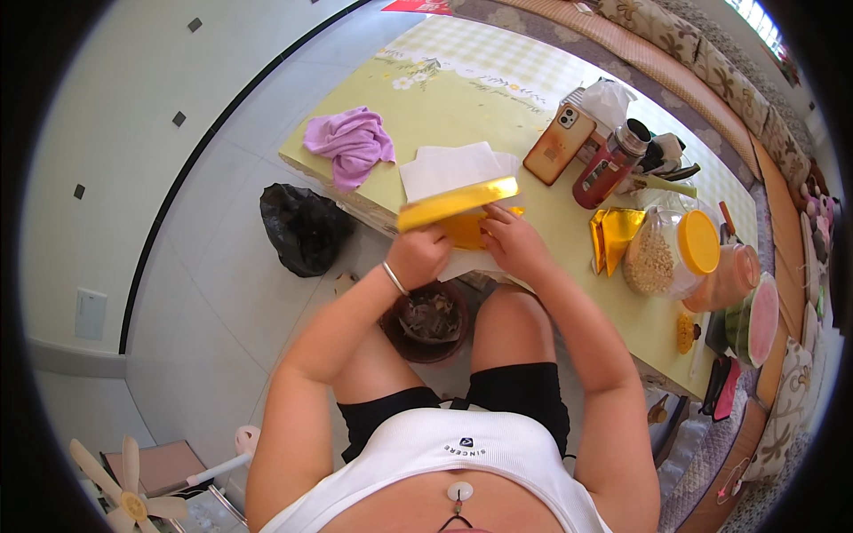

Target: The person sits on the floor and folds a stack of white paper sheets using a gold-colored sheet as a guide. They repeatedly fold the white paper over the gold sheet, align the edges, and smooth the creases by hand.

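A sheet of shiny gold foil paper (458, 202) is between my hands at the table's near edge, its far part raised in a folded band. My left hand (421, 256), with a silver bangle at the wrist, is closed on the sheet's left end. My right hand (515, 240) grips the right side, its fingertips on the gold surface. Beneath and beyond the foil lie white paper sheets (458, 169). To the right, folded gold foil pieces (616, 233) rest beside a clear jar with a yellow lid (698, 242).
A purple cloth (351, 145) lies on the table (391, 115) at left. At right are a phone (560, 144), a red thermos (609, 169) and a cut watermelon (753, 322). A black bag (302, 229) and a brown bin (431, 320) stand on the floor.
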`<action>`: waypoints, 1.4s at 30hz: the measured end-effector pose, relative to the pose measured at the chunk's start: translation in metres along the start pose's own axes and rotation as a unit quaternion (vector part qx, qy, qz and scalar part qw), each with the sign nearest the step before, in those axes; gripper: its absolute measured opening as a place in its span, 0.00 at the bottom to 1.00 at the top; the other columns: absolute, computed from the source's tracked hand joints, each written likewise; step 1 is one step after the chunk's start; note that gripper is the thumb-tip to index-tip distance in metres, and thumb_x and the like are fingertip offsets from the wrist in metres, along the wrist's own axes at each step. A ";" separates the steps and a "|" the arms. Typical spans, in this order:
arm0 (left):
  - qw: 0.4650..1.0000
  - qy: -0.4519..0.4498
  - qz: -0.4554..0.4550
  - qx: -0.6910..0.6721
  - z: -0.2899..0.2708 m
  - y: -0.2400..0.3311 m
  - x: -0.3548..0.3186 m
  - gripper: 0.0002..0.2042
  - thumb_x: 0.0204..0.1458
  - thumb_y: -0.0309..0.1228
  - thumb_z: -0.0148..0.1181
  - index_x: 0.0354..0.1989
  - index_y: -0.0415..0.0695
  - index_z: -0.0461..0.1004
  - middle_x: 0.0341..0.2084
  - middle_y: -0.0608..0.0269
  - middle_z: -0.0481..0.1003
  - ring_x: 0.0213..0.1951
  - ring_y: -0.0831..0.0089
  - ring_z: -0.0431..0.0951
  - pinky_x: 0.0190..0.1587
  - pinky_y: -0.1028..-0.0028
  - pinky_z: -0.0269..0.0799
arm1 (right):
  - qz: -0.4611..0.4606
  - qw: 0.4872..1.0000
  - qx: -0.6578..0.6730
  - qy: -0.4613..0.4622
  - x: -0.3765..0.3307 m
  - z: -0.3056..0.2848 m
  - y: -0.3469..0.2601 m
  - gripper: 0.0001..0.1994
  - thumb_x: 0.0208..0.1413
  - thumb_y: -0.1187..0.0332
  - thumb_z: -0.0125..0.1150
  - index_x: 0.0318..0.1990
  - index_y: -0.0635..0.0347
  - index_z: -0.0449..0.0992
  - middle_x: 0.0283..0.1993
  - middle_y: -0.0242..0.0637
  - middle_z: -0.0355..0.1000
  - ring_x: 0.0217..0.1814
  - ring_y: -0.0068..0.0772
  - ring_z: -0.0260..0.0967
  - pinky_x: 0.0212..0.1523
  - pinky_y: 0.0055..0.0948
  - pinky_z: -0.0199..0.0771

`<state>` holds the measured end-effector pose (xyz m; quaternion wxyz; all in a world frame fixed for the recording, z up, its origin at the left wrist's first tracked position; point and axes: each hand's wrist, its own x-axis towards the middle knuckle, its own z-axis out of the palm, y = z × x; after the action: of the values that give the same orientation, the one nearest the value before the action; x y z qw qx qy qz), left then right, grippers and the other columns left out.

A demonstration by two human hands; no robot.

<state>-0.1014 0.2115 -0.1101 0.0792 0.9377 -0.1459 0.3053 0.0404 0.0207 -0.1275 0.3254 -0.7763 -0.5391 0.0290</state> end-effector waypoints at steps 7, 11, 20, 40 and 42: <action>0.951 0.006 -0.213 -0.226 0.017 -0.006 -0.017 0.09 0.42 0.26 0.68 0.34 0.42 0.80 0.31 0.57 0.78 0.40 0.55 0.78 0.46 0.62 0.73 | -0.033 0.989 -0.011 0.140 -0.006 0.027 -0.030 0.09 0.47 0.70 0.69 0.33 0.63 0.75 0.53 0.47 0.74 0.56 0.55 0.69 0.56 0.44 0.71; 0.959 0.020 -0.210 -0.187 0.019 -0.037 -0.024 0.09 0.41 0.29 0.70 0.31 0.40 0.80 0.35 0.53 0.77 0.42 0.53 0.76 0.47 0.61 0.71 | 0.074 0.979 0.072 0.178 -0.005 0.042 -0.032 0.08 0.45 0.72 0.69 0.26 0.62 0.73 0.47 0.50 0.75 0.54 0.55 0.70 0.53 0.43 0.73; 0.968 0.026 -0.234 -0.087 0.031 -0.035 -0.007 0.07 0.39 0.30 0.72 0.22 0.43 0.78 0.31 0.56 0.75 0.39 0.54 0.74 0.43 0.59 0.70 | 0.053 0.975 0.015 0.216 -0.004 0.052 -0.025 0.08 0.47 0.74 0.67 0.27 0.63 0.71 0.55 0.52 0.74 0.60 0.56 0.69 0.58 0.44 0.71; 0.984 -0.082 -0.157 -0.037 0.027 0.000 -0.007 0.15 0.37 0.31 0.67 0.36 0.41 0.81 0.34 0.54 0.77 0.40 0.52 0.77 0.45 0.59 0.72 | 0.025 0.985 -0.074 0.156 -0.004 0.045 -0.027 0.16 0.52 0.75 0.59 0.51 0.62 0.77 0.61 0.50 0.69 0.58 0.53 0.67 0.57 0.43 0.72; 0.980 -0.083 -0.177 -0.041 0.026 -0.004 0.005 0.16 0.37 0.31 0.69 0.38 0.41 0.81 0.35 0.53 0.77 0.42 0.51 0.77 0.48 0.58 0.71 | 0.054 0.985 -0.035 0.159 -0.002 0.035 -0.024 0.15 0.52 0.76 0.58 0.49 0.61 0.77 0.58 0.46 0.71 0.56 0.52 0.68 0.53 0.43 0.74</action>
<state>-0.0823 0.2086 -0.1284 0.1579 0.9667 0.0038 0.2013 0.0062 0.0404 -0.1428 0.3775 -0.8101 -0.4383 -0.0956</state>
